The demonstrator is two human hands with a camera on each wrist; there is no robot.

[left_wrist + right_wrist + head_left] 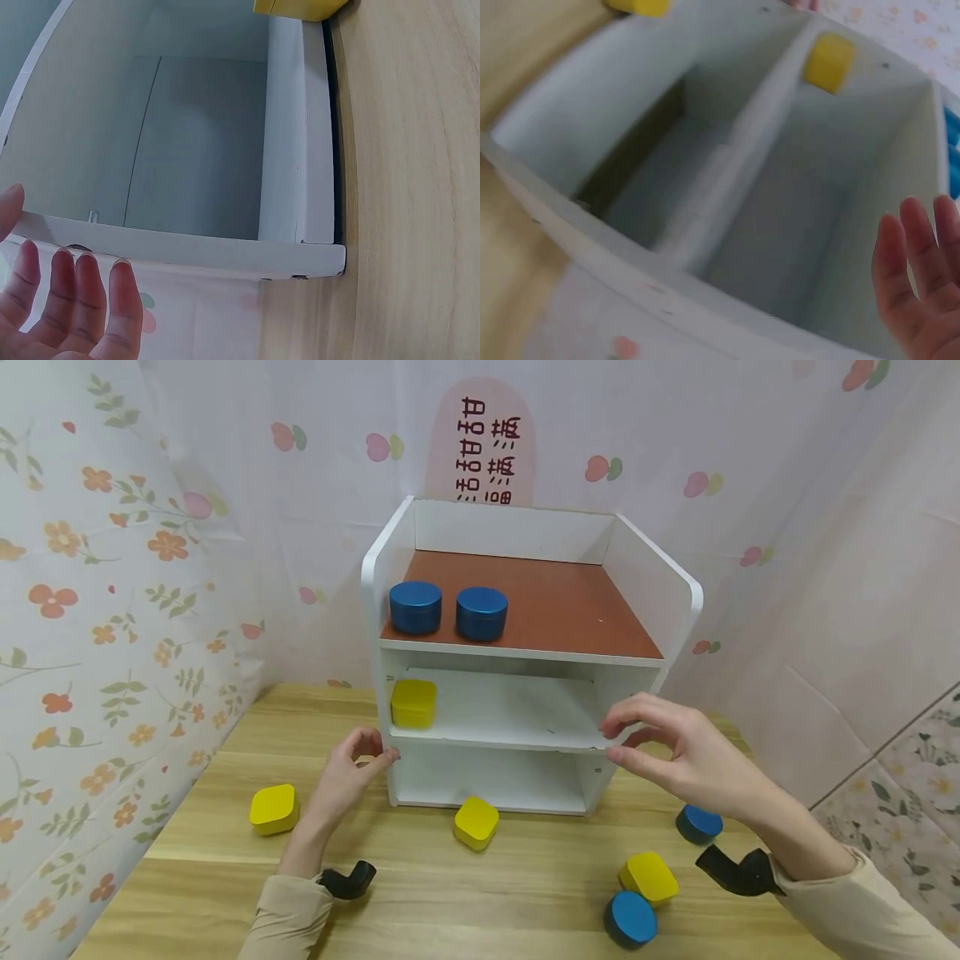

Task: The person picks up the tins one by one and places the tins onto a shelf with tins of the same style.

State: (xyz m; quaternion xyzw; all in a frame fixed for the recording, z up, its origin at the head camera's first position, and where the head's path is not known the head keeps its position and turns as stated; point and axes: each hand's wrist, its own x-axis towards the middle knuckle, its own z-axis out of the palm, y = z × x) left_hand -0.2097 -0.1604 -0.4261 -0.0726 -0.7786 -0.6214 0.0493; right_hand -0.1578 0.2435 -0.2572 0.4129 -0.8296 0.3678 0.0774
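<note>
A small white shelf unit (487,740) with a brown top board stands on the wooden table. My left hand (352,781) holds its left side panel (187,249), thumb at the front edge and fingers along the outer face. By the right front edge is my right hand (675,747), thumb and fingers spread apart with nothing between them; contact with the panel is not clear. Two round blue tins (416,608) (482,614) sit at the left of the top board. A yellow square tin (413,704) stands at the left end of the middle shelf.
On the table are a yellow tin (274,810) at the left and another yellow tin (476,823) before the unit. To the right lie a yellow tin (649,878) and two blue tins (631,919) (699,824). Behind hangs a printed curtain (300,485).
</note>
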